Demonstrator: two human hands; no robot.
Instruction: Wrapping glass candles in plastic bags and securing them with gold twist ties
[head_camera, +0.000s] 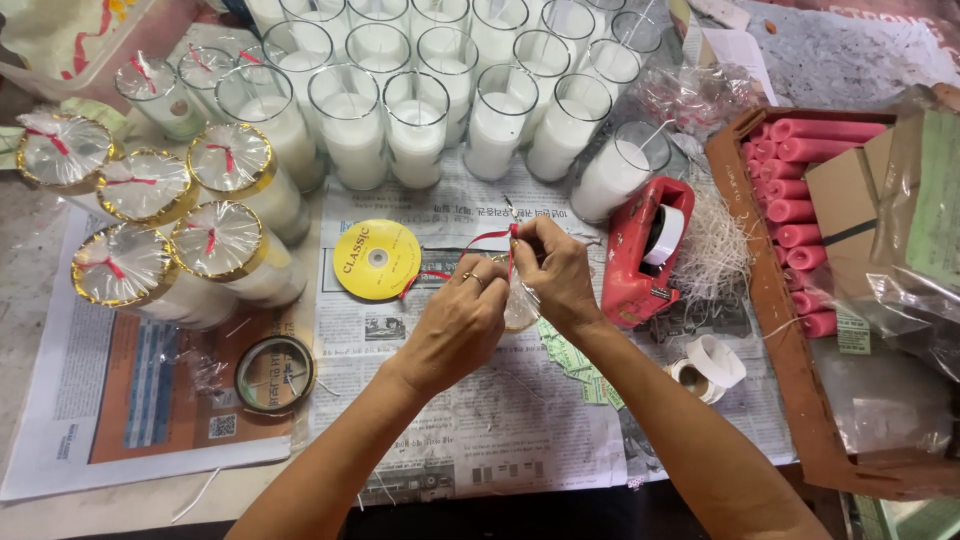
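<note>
Ribbon (492, 238), thin and red, sits pinched between both sets of fingertips right at centre, above the newspaper. The left hand (462, 322) nips the strand with thumb and forefinger pressed together; the right hand (556, 272) does the same at the knot, fingers closed on the ribbon. Beneath them a cellophane-wrapped candle glass (520, 306) is mostly hidden behind the hands, its clear wrap gathered up under the tie.

Risk, as I judge it: that ribbon runs off to the yellow spool (376, 259) just beside the left hand, so a hard tug could drag the spool along or slacken the knot. Pull unevenly and the wrap may slip open. An elbow swinging out could knock the finished, gold-rimmed wrapped candles (170, 235) standing close together on the left, or the rows of bare white glass candles (420, 95) packed behind.

Outward now: a red tape dispenser (640, 250) stands near the right hand, with a loose tape roll (712, 364) below it and another roll (275, 374) at lower left. A cardboard box (770, 330) of pink stick candles (800, 180) fills the right side. Newspaper sheets (480, 430) cover the tabletop; the room beyond is out of sight.
</note>
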